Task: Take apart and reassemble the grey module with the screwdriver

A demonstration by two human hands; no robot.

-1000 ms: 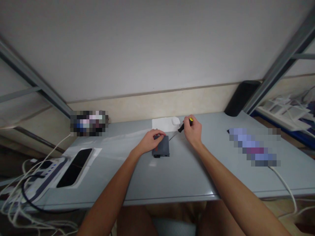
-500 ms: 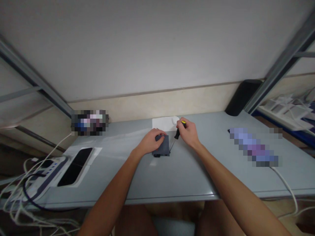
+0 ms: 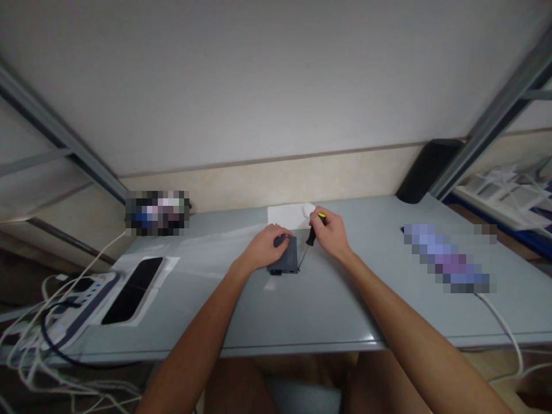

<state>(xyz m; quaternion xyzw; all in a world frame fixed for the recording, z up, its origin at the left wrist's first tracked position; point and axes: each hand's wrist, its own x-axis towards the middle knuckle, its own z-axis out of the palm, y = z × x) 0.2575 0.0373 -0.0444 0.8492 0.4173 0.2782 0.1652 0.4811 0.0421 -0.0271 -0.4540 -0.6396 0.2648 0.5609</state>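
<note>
A small dark grey box-shaped device [image 3: 290, 256] rests on the grey desk [image 3: 302, 316] in front of me. My left hand [image 3: 268, 246] grips it from the left, with fingers over its far part and the thumb on top. In my right hand [image 3: 331, 230] is a screwdriver [image 3: 311, 237] with a black and yellow handle, its fingers wrapped round the grip. The thin shaft slants down to the left, and its tip is at the near right corner of the device. Whether the tip sits in a screw is too small to tell.
Behind the hands lies white paper [image 3: 282, 215] with a rounded white object [image 3: 307, 210] on it. A black phone [image 3: 133, 290] and a power strip [image 3: 81, 310] with tangled cables are at left. A black cylinder [image 3: 426, 171] stands back right; a blurred-out device [image 3: 446, 259] lies at right.
Almost nothing differs. The view has shifted very slightly; both hands keep their grip, and the screwdriver tip stays at the device's near right corner.
</note>
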